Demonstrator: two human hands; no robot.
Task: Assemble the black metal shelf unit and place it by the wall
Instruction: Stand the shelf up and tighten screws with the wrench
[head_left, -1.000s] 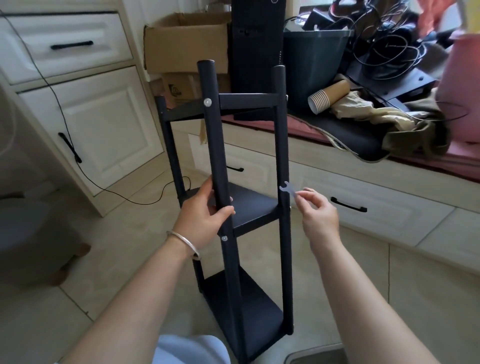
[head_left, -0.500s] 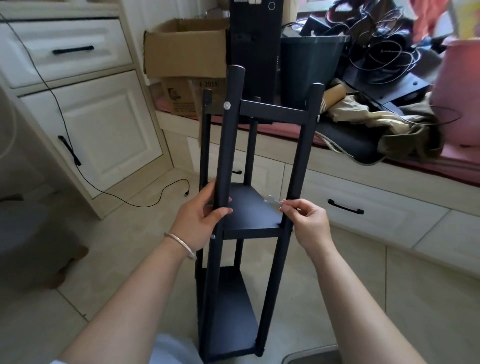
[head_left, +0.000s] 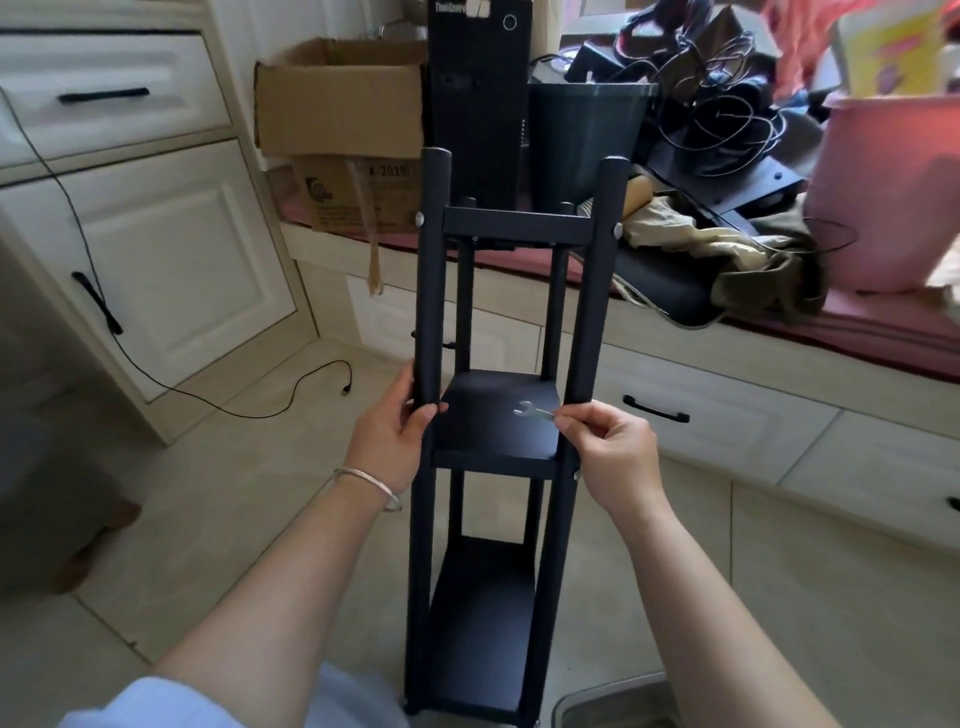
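The black metal shelf unit (head_left: 498, 431) stands upright on the tiled floor in front of me, with four round posts, a top frame, a middle shelf and a bottom shelf. My left hand (head_left: 392, 426) grips the near left post just above the middle shelf. My right hand (head_left: 605, 447) pinches a small silver flat wrench (head_left: 532, 411) by its end, beside the near right post, with the wrench's open jaw over the middle shelf. Silver bolt heads show on the near posts at the top frame.
A low bench with drawers (head_left: 727, 410) runs behind the shelf, piled with a cardboard box (head_left: 337, 114), a black computer tower (head_left: 475, 93), a dark bin (head_left: 587, 140), tangled cables, cloth and a pink tub (head_left: 888, 192). White cabinets (head_left: 156, 244) stand left; a black cable (head_left: 260, 405) trails across the floor.
The shelf unit has turned until its near side faces me squarely and stands straighter. My right hand with the wrench has moved in over the middle shelf. My left hand stays on its post.
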